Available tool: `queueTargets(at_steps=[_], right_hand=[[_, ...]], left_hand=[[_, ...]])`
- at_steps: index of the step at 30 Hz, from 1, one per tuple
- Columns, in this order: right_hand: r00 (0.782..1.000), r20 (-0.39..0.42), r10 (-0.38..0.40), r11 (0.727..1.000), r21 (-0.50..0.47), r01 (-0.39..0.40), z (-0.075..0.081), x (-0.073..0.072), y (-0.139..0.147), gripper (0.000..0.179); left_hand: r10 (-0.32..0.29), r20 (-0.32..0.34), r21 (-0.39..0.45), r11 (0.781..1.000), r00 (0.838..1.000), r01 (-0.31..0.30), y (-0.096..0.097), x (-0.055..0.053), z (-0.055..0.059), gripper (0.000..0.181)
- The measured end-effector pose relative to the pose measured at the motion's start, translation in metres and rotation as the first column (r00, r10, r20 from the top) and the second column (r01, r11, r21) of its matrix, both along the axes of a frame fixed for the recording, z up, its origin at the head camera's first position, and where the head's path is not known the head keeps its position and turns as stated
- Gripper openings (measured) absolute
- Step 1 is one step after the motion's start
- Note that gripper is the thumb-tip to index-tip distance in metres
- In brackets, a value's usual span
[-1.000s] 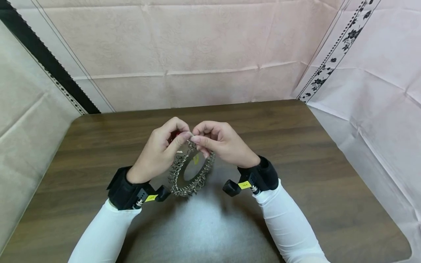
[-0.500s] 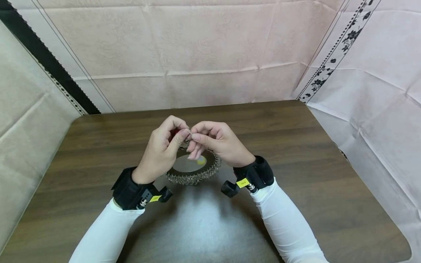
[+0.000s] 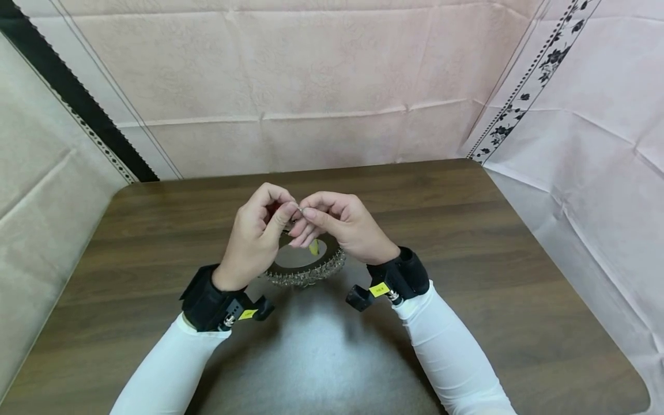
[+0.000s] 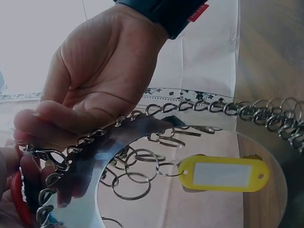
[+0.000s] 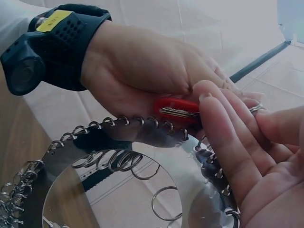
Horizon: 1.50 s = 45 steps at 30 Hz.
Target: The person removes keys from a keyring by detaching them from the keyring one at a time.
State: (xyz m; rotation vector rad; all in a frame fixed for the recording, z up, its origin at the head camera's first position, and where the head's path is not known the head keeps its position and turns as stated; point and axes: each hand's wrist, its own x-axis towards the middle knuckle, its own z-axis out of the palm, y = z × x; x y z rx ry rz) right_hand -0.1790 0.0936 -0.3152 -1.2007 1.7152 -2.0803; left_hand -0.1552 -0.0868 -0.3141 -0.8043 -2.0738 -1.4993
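A flat, shiny metal ring plate [image 3: 287,270], rimmed with small metal loops, hangs nearly level below both hands. My left hand [image 3: 249,242] and right hand [image 3: 353,226] meet fingertip to fingertip above its far edge. Between them they pinch a small metal ring [image 5: 257,107]. A red key tag [image 5: 176,102] with metal strips on it lies under the left palm, partly hidden by fingers. The right hand's other fingers [image 5: 216,121] stretch loosely beside the plate's rim. A yellow key tag [image 4: 223,174] with a white label dangles within the plate's round opening.
Several loose split rings [image 4: 135,173] hang in the plate's opening. Under the arms is a brown wooden table [image 3: 441,334] with a bright glare at its front. Pale cloth [image 3: 332,86] rises behind and at both sides.
The plate has swung from a steep tilt to nearly level. Both hands shift slightly, still pinching, and the right hand's lower fingers move a little to the left.
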Motion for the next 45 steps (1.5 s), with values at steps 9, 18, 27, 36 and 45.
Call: queueTargets(at_steps=[9,18,27,36,45], right_hand=[[1.0,0.0,0.011,1.0,-0.012,-0.011,-0.002,0.0,-0.001,0.02],[0.997,-0.058,-0.06,0.998,-0.023,0.058,0.001,0.003,-0.002,0.02],[0.993,-0.096,-0.075,0.995,0.061,0.081,0.007,0.005,0.006,0.02],[0.991,-0.102,-0.09,0.992,0.082,0.098,0.01,0.005,0.009,0.02],[0.988,-0.092,-0.12,0.985,0.115,0.13,0.009,0.004,0.008,0.017]], left_hand=[[0.01,0.013,0.039,0.999,1.0,-0.01,0.003,0.001,-0.003,0.012],[-0.031,0.043,0.008,0.999,0.999,0.031,-0.002,-0.002,-0.003,0.013],[-0.094,0.111,-0.032,0.995,0.989,0.099,-0.009,0.0,0.003,0.015],[-0.069,0.014,-0.058,0.996,0.998,0.069,-0.015,0.0,0.009,0.017],[0.031,-0.153,-0.14,0.989,0.988,-0.052,-0.017,0.0,0.015,0.021]])
